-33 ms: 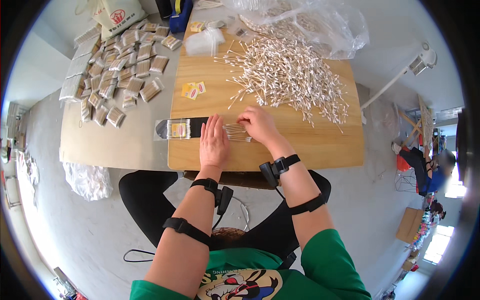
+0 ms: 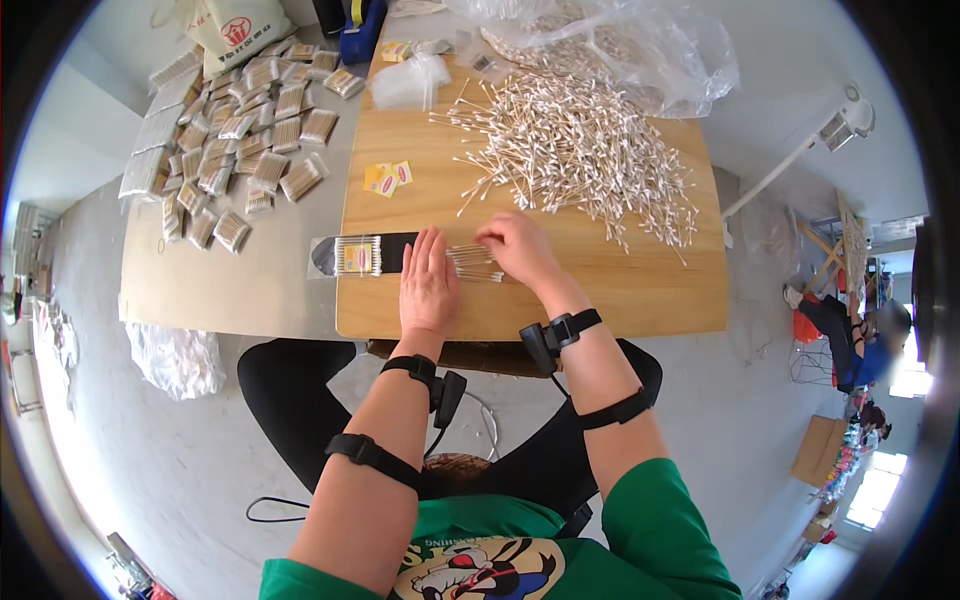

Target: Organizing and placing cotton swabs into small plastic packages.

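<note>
My left hand [image 2: 429,284] lies flat, fingers stretched out, over the right end of a black strip [image 2: 398,246] and the near ends of some loose cotton swabs [image 2: 470,256]. My right hand [image 2: 522,250] has its thumb and fingertips pinched at the other ends of those swabs. How many it grips is hidden by the fingers. Left of my left hand, a row of swabs with a yellow card [image 2: 357,258] rests on the strip, partly inside a clear bag [image 2: 322,257]. A large heap of loose swabs [image 2: 590,150] covers the board's far right.
Several filled swab packets [image 2: 265,170] are heaped on the grey table at left. Small yellow cards [image 2: 381,180] and clear empty bags [image 2: 412,82] lie on the wooden board [image 2: 620,300]. A blue tape dispenser [image 2: 360,40] and plastic sheeting [image 2: 690,60] are at the back.
</note>
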Tool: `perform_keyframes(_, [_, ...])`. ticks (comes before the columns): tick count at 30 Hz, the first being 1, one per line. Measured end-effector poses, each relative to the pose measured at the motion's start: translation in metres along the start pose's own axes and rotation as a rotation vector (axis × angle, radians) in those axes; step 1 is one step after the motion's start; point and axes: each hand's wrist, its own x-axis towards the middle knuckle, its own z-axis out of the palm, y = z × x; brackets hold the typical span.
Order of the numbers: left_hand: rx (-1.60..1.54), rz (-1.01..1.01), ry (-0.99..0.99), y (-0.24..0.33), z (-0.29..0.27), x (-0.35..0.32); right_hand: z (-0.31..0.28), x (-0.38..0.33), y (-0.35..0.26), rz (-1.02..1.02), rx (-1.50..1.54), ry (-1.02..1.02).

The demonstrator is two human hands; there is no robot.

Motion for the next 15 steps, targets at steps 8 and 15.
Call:
perform_keyframes(8, [-0.481, -0.188, 0.001, 0.005, -0.012, 0.001, 0.017, -0.032, 0.018, 0.231, 0.547, 0.416])
perform_keyframes(15, [-0.904, -0.222, 0.050, 0.004, -0.005, 0.012, 0.031, -0.035, -0.005, 0.223, 0.590, 0.460])
